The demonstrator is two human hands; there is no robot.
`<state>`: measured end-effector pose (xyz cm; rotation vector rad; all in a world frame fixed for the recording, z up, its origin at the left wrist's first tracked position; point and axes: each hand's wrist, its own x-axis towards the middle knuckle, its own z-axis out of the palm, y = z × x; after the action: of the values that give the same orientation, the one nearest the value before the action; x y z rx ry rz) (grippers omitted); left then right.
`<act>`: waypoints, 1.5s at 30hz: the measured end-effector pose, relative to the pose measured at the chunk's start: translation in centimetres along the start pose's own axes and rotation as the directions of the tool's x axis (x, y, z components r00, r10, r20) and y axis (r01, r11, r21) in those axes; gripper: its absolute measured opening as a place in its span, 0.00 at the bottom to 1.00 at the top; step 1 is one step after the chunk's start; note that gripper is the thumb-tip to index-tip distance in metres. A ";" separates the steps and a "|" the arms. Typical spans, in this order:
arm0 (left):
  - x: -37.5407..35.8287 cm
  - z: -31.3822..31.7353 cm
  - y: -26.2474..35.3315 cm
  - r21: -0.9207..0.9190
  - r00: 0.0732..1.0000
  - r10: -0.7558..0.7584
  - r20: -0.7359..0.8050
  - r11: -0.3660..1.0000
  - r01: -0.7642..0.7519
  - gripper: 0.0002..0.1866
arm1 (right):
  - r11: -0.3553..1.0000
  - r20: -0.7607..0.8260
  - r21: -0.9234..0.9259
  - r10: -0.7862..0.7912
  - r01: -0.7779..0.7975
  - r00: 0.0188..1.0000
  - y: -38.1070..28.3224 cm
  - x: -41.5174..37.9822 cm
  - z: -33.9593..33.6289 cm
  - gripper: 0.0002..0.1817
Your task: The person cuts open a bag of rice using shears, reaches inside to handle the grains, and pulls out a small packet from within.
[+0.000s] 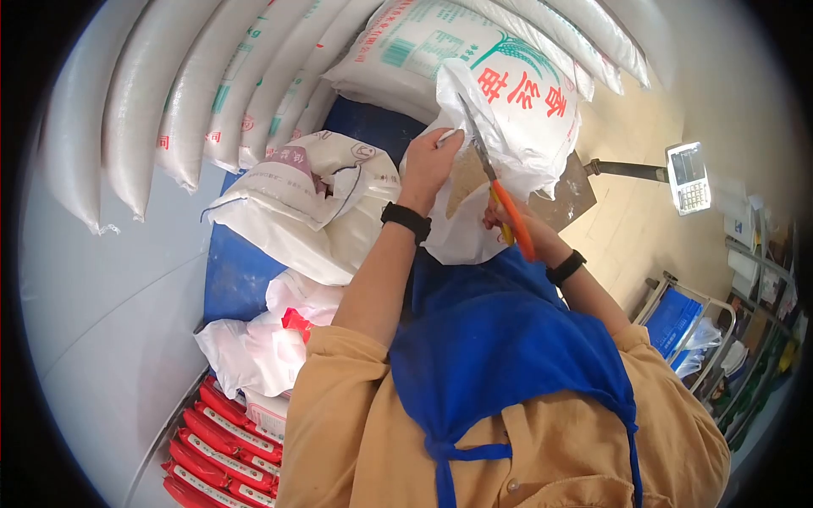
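Observation:
My left hand (426, 168) pinches the edge of a white plastic sack (461, 233) in front of my chest. Orange-handled scissors (514, 222) are in my right hand (500, 215), whose fingers wrap round the grips. The blades point up and away from me, lying against the raised white plastic just right of my left fingertips. Brown shows within the sack's folds. Behind it lies a full white sack (440, 42) printed in red and green. To the left sits a crumpled white sack (296, 195) with purple print.
Full white sacks (195, 93) are stacked along the left and top. A scale display (689, 178) stands at right on a dark arm. Red packets (224, 449) are piled lower left, below crumpled white bags (254, 347). A metal-railed cart (711, 313) stands at right.

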<state>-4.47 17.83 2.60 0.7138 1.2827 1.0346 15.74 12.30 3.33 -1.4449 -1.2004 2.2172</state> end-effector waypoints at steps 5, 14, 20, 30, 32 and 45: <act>-1.0 0.7 -1.2 -0.205 0.998 0.018 -0.065 0.978 -0.031 0.16 | 0.980 -0.083 -0.196 -0.003 -0.013 0.997 -2.2 0.8 1.3 0.22; -1.8 0.5 -1.7 -0.106 0.999 -0.032 -0.013 0.994 0.030 0.17 | 0.992 0.014 -0.116 0.053 -0.051 0.998 -2.5 2.9 1.2 0.22; -1.4 -0.8 -1.7 -0.348 0.987 -0.108 0.119 0.926 0.143 0.17 | 0.933 0.068 0.324 0.139 -0.154 0.988 -5.3 0.4 2.6 0.16; -1.3 -3.9 -0.6 -0.284 0.892 -0.226 0.392 0.892 0.351 0.16 | 0.961 0.028 -0.100 0.260 -0.256 0.965 -5.8 -1.1 -2.6 0.17; -1.1 -3.6 0.2 -0.260 0.905 -0.214 0.367 0.911 0.321 0.15 | 0.899 -0.048 -0.414 0.135 -0.143 0.990 -5.3 -0.2 -3.4 0.25; -2.4 -0.9 -1.3 0.271 0.931 0.318 -0.180 0.926 -0.264 0.20 | 0.972 -0.224 -0.233 -0.059 0.005 0.973 -2.1 0.4 3.7 0.32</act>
<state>-5.05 15.01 2.29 1.0240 1.5456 1.2387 11.91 11.97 5.32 -1.7011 -1.4252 1.8748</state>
